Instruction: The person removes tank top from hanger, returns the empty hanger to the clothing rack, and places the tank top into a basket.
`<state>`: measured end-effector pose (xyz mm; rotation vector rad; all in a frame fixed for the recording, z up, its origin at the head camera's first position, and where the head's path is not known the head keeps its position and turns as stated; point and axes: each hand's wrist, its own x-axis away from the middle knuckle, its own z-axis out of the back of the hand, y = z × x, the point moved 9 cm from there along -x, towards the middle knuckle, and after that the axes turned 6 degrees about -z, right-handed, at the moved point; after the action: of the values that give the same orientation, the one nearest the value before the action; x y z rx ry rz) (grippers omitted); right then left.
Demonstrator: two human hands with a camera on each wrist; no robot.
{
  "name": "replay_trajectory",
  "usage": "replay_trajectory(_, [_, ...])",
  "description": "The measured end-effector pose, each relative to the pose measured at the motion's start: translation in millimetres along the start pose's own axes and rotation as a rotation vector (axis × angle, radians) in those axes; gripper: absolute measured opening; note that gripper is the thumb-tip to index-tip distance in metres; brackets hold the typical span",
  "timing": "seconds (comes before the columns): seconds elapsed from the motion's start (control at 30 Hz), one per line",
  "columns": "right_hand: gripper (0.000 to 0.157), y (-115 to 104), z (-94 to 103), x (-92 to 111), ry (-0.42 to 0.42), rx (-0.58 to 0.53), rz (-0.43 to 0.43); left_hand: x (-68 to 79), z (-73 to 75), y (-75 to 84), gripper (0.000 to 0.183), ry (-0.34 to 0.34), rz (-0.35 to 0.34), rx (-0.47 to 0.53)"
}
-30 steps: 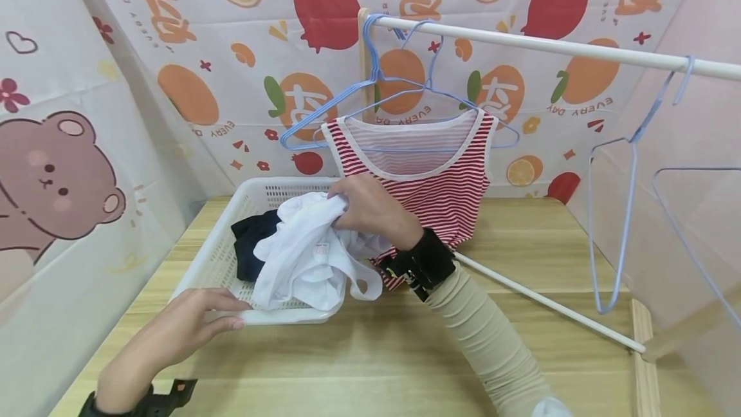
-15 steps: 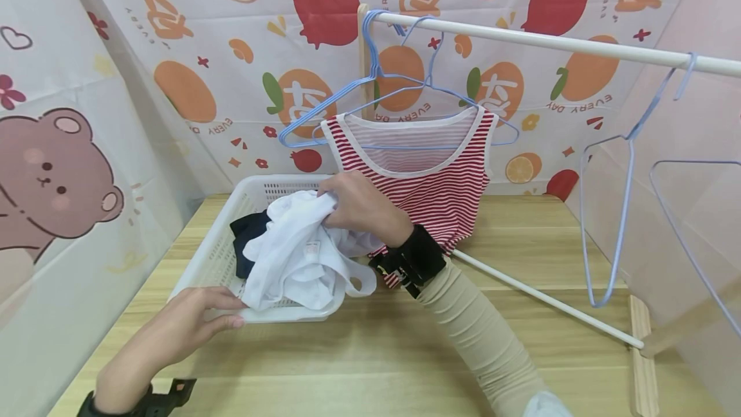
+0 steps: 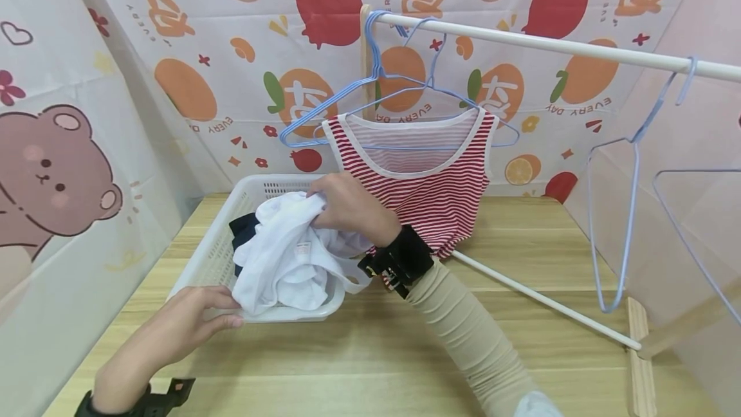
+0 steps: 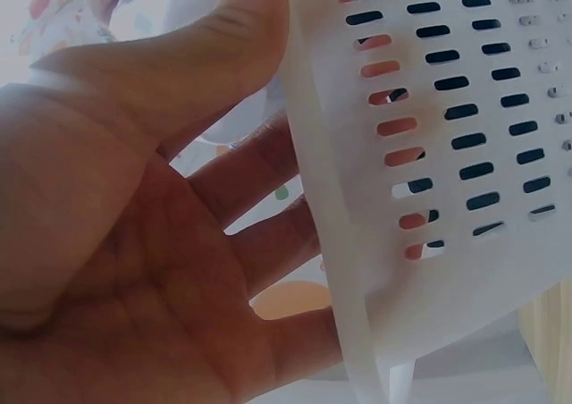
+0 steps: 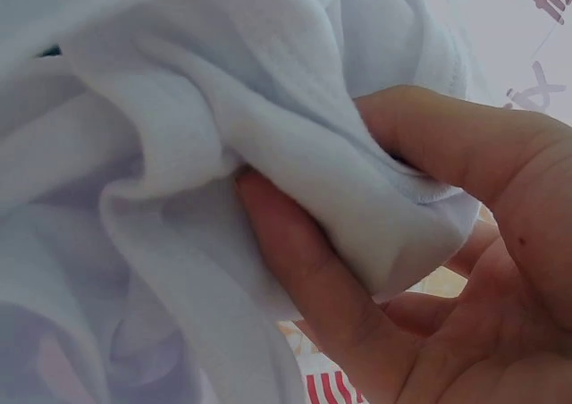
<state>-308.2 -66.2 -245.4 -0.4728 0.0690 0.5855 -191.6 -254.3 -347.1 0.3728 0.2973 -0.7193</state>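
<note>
My right hand point(image 3: 354, 208) pinches the upper part of a white tank top point(image 3: 280, 278), bunched over a white plastic basket point(image 3: 199, 269). In the right wrist view a thick fold of its white cloth point(image 5: 295, 163) lies between thumb and fingers point(image 5: 295, 243). A small label and a looping strap show on the garment. At the basket's near left corner my left hand point(image 3: 185, 320) grips the rim; in the left wrist view its fingers point(image 4: 268, 248) reach behind the slotted wall. A dark navy cloth point(image 3: 243, 231) lies in the basket, partly covered by the white one.
A red-and-white striped tank top point(image 3: 428, 204) hangs on a blue hanger from the white rail point(image 3: 538, 42), right beside the basket. More blue hangers point(image 3: 341, 98) hang at the rail's left, others point(image 3: 628, 224) at its right. A lower white bar point(image 3: 544, 298) runs above the wooden table point(image 3: 359, 378).
My right hand has moved a little to the left with the white tank top, covering more of the navy cloth. The left hand stays on the basket's rim.
</note>
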Motion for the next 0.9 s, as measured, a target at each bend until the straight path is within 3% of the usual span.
replay_trajectory(0.3, [0.033,-8.9,-3.2,-7.2,0.016,0.035,0.011,0.1,-0.3,-2.4,0.016,-0.021,0.045,-0.018])
replay_trajectory(0.57, [0.035,-17.0,-9.1,-12.5,0.01,0.041,0.006,1.2,-0.5,-2.6,0.015,-0.005,0.037,0.05])
replay_trajectory(0.9, [0.039,-20.6,-10.9,-16.8,0.016,0.028,-0.016,-0.7,-0.4,-3.3,0.014,-0.017,0.048,0.043])
